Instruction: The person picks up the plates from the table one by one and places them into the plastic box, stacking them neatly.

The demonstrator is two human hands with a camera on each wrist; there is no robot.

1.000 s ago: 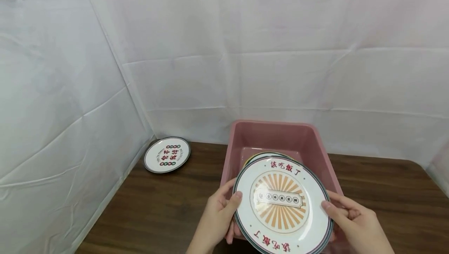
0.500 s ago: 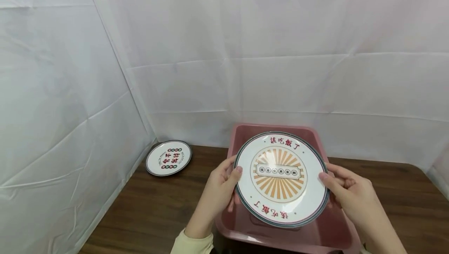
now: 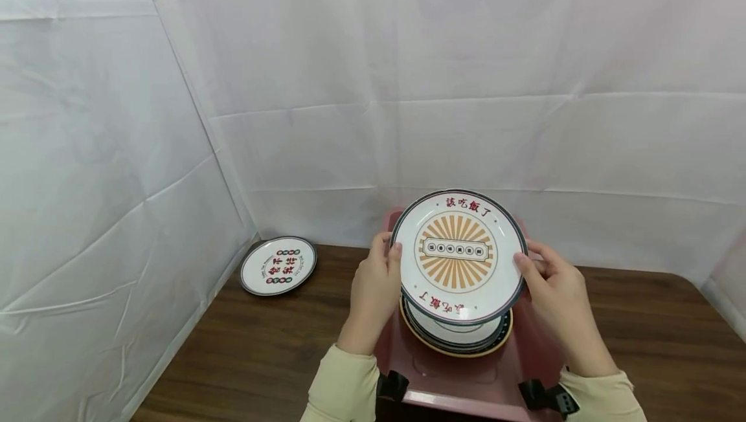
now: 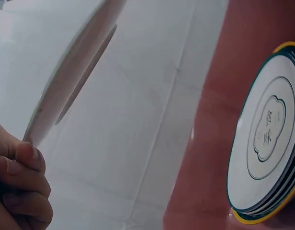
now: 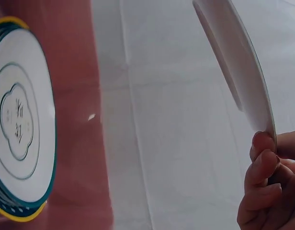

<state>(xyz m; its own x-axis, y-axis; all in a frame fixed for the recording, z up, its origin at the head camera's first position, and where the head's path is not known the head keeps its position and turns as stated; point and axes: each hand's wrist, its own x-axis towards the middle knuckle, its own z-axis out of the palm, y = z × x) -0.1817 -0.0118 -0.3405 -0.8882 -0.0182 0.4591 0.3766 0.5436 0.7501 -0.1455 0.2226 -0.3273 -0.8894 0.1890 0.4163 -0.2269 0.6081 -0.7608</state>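
Note:
A white plate [image 3: 408, 286] with a dark rim, orange rays and red lettering is held up, its face tilted toward the head camera. My left hand [image 3: 375, 286] pinches its left edge, thumb on the face and fingers behind. On the opposite edge my right hand [image 3: 558, 299] grips it the same way. Both wrist views show its pale underside and foot ring, well above the stack. Below it, a stack of plates [image 4: 267, 134] sits in the pink basin [image 3: 454, 386]; the top one is white with a flower-shaped emblem, and a yellow-rimmed one is lowest.
Another white plate [image 3: 278, 265] with red and green lettering lies at the back left of the dark wooden table [image 3: 256, 351]. White cloth [image 3: 303, 150] hangs behind and along the left side. Dark straps [image 3: 393, 385] circle the wrists near the basin's front rim.
Both hands have lifted the sunburst plate up and away from me, over the basin. The stack beneath it has come into view. The plate at the left stays put.

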